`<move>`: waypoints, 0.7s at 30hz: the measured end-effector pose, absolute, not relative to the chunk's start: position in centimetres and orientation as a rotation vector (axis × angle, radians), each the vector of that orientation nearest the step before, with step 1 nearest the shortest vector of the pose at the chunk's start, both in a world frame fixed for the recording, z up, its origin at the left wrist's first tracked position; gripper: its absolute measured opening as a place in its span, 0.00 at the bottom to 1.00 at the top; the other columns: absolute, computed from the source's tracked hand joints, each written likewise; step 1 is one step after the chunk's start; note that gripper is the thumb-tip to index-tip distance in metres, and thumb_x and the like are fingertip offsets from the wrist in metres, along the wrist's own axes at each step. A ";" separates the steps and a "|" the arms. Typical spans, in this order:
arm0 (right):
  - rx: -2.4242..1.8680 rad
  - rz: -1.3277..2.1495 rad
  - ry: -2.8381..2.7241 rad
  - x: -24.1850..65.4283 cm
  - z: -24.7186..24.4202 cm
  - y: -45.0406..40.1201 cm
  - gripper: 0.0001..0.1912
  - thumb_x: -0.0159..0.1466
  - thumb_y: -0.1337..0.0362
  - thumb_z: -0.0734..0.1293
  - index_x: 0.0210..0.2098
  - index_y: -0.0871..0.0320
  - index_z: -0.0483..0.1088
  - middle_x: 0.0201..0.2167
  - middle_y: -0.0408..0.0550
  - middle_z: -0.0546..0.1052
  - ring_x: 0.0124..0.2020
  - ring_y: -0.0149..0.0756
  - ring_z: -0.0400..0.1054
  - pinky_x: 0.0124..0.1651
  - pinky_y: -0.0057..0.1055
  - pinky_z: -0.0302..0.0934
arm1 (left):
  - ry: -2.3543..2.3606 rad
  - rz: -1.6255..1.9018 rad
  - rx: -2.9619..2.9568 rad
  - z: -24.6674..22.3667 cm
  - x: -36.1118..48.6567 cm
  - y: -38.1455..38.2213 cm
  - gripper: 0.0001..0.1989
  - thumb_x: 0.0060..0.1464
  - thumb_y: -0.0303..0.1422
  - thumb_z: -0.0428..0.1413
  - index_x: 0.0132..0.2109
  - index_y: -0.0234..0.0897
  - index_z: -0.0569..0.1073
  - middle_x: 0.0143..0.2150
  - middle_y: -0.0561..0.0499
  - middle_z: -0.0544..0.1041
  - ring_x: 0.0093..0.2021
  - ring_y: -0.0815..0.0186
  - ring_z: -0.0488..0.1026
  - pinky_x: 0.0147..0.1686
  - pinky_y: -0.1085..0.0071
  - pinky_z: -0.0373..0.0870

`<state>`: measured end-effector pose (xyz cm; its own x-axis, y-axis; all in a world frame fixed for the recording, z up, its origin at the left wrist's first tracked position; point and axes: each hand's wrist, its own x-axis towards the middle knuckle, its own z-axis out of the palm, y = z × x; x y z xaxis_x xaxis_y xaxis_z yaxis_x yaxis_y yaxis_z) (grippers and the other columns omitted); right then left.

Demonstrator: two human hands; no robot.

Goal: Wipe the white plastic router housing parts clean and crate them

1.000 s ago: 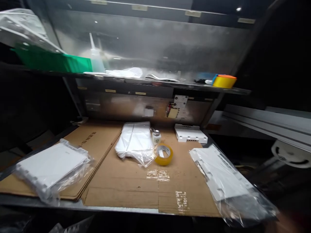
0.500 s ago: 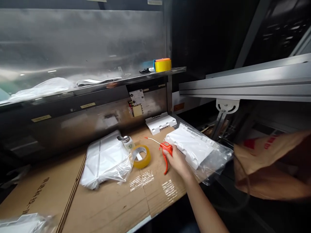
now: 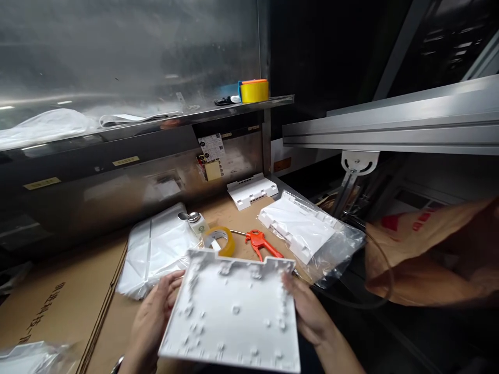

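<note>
Two hands [image 3: 158, 306] hold one white panel [image 3: 234, 311].

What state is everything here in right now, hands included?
Left hand: gripping the panel's edge.
Right hand: gripping its opposite edge.
White plastic panel: held up, unbagged, studded face showing.
Red air blow gun: lying down, unheld.
Yellow tape roll: lying flat.
Metal-topped bottle: upright.
Clear plastic bags: piled flat.
Right-hand panel: inside clear plastic.
Back panel: unbagged, lying down.
</note>
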<state>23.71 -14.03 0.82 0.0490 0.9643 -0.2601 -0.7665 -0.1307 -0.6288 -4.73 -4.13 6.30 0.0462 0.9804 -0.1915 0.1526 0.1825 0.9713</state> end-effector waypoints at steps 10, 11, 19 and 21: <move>-0.735 1.071 0.024 28.5 1.5 -14.7 0.33 0.64 0.47 0.73 0.63 0.56 0.69 0.58 0.52 0.79 0.65 0.50 0.69 0.67 0.48 0.65 | 1.667 0.714 2.484 2.5 -2.4 1.8 0.23 0.64 0.48 0.44 0.45 0.35 0.75 0.46 0.32 0.74 0.49 0.40 0.67 0.53 0.44 0.63; -0.741 1.059 0.028 28.4 1.5 -14.7 0.33 0.64 0.47 0.74 0.63 0.56 0.70 0.57 0.53 0.80 0.65 0.50 0.68 0.67 0.48 0.65 | 1.671 0.702 2.472 2.8 -2.8 2.0 0.22 0.64 0.47 0.44 0.43 0.36 0.75 0.45 0.34 0.75 0.48 0.41 0.68 0.52 0.47 0.63; -0.725 1.121 -0.057 27.0 0.4 -13.5 0.28 0.59 0.49 0.78 0.54 0.56 0.76 0.50 0.53 0.83 0.59 0.51 0.75 0.63 0.49 0.68 | 1.846 0.876 1.951 6.0 -7.1 2.0 0.18 0.59 0.52 0.55 0.48 0.47 0.67 0.48 0.46 0.83 0.50 0.47 0.77 0.42 0.57 0.66; -0.709 1.198 -0.106 25.6 0.6 -12.5 0.26 0.59 0.48 0.78 0.50 0.56 0.78 0.46 0.53 0.85 0.55 0.50 0.77 0.60 0.48 0.70 | 1.722 0.945 1.795 6.0 -8.0 2.1 0.25 0.52 0.55 0.61 0.47 0.47 0.63 0.43 0.47 0.85 0.49 0.48 0.79 0.44 0.57 0.70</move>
<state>25.63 -12.48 0.59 0.3868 0.8770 -0.2852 -0.8131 0.1784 -0.5541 -7.99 2.12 5.96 -0.0282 0.9879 0.1525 0.6593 -0.0963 0.7457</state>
